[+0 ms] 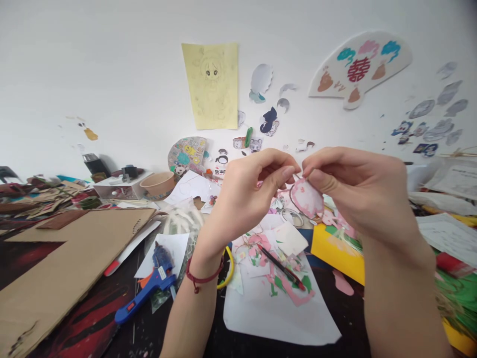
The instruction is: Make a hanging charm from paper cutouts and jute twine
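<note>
Both hands are raised close together in front of me, fingertips almost touching. With thumb and fingers pinched, my left hand (253, 186) is at a thin, pale end, too small to make out. A small pink-and-white cutout (308, 198) with a dark line along its left edge hangs just below the fingertips. My right hand (350, 186) is also pinched, its thumb at the top of this cutout. Under the hands lies a white sheet (276, 318) strewn with pink and green paper scraps (278, 286) and a dark pen (281, 266).
On the left are a blue glue gun (149, 293), a large cardboard piece (74, 268) and a paper bowl (158, 184). Yellow paper (337, 253) lies at right, beside green strands (456, 293). A yellow drawing (212, 89) and a decorated fan (359, 67) are on the wall.
</note>
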Demonstrator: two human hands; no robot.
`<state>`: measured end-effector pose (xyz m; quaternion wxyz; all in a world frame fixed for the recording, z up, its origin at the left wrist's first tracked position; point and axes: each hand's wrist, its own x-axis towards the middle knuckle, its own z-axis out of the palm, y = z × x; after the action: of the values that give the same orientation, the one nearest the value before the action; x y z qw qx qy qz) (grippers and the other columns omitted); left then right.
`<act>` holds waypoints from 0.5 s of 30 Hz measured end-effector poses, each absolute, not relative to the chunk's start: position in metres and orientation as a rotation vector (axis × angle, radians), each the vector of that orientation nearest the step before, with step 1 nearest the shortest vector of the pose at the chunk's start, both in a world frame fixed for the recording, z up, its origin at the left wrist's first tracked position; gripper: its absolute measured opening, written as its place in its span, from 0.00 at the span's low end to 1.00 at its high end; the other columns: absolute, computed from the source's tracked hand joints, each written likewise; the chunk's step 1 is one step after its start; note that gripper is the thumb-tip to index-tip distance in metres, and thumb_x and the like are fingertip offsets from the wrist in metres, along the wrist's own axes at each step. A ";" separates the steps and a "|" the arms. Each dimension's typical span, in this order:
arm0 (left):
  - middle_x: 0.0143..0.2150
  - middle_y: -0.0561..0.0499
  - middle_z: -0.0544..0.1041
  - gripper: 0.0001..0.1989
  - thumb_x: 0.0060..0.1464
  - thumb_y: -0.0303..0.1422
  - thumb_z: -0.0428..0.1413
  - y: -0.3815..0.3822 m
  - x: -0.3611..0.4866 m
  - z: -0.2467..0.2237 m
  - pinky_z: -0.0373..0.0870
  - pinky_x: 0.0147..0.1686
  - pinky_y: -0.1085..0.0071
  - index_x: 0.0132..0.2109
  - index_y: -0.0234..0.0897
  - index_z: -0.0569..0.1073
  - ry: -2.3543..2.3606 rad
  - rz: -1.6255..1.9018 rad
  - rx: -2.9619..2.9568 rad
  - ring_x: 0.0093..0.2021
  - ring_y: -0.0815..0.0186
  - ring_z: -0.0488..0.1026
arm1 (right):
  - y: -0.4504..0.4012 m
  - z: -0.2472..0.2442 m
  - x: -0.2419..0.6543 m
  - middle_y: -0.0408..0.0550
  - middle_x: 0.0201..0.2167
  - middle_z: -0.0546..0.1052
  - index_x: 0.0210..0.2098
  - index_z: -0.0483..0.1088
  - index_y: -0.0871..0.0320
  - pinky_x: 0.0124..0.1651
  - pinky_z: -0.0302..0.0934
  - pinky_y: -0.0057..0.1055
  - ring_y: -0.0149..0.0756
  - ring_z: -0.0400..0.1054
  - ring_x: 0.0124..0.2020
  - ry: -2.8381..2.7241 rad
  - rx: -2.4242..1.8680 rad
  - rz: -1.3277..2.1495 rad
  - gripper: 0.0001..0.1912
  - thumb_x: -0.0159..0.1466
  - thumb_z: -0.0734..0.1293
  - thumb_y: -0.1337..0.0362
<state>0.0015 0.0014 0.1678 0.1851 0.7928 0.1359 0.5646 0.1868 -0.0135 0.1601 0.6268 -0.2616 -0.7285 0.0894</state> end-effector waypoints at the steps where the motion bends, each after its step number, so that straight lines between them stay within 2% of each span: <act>1: 0.30 0.53 0.76 0.04 0.62 0.29 0.56 0.001 0.002 0.168 0.68 0.28 0.75 0.37 0.39 0.75 0.383 1.593 2.250 0.28 0.73 0.70 | -0.014 0.160 0.187 0.43 0.30 0.78 0.34 0.78 0.50 0.29 0.66 0.33 0.35 0.71 0.30 -1.672 -0.598 0.206 0.02 0.60 0.73 0.65; 5: 0.31 0.52 0.78 0.05 0.62 0.29 0.55 0.000 0.003 0.169 0.70 0.29 0.75 0.38 0.39 0.76 0.403 1.602 2.291 0.30 0.72 0.72 | -0.017 0.161 0.186 0.42 0.30 0.78 0.34 0.78 0.51 0.28 0.65 0.32 0.34 0.70 0.28 -1.672 -0.590 0.212 0.03 0.60 0.73 0.65; 10: 0.32 0.52 0.80 0.04 0.60 0.33 0.59 0.001 0.001 0.171 0.73 0.29 0.76 0.40 0.40 0.79 0.410 1.611 2.257 0.30 0.71 0.75 | -0.021 0.163 0.184 0.42 0.30 0.78 0.33 0.78 0.51 0.29 0.64 0.33 0.34 0.70 0.30 -1.640 -0.568 0.183 0.04 0.60 0.73 0.68; 15: 0.27 0.53 0.78 0.12 0.61 0.41 0.57 0.003 -0.003 0.172 0.68 0.25 0.76 0.37 0.39 0.79 0.513 1.701 2.243 0.25 0.73 0.71 | -0.024 0.165 0.184 0.42 0.29 0.77 0.32 0.78 0.51 0.28 0.60 0.32 0.33 0.68 0.30 -1.632 -0.550 0.148 0.04 0.59 0.73 0.68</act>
<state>-0.0032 0.0028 0.1724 0.1398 0.7762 0.1777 0.5886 0.1838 -0.0240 0.1649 0.6492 -0.2421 -0.7181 0.0652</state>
